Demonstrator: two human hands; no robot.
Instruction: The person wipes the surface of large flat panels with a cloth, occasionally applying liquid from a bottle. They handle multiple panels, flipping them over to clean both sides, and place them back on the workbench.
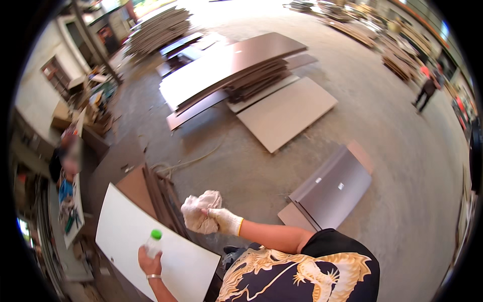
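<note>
My left hand (150, 263) wraps a clear, green-capped bottle (153, 244) over the white panel (130, 220); it should be light, perhaps slick, best held below the cap. My gloved right hand (226, 221) grips a bunched cloth (198, 211) past the panel's right edge, likely soft and limp. The panel looks stiff; beyond it, stacked boards (236, 56) lie on the concrete floor (241, 176).
</note>
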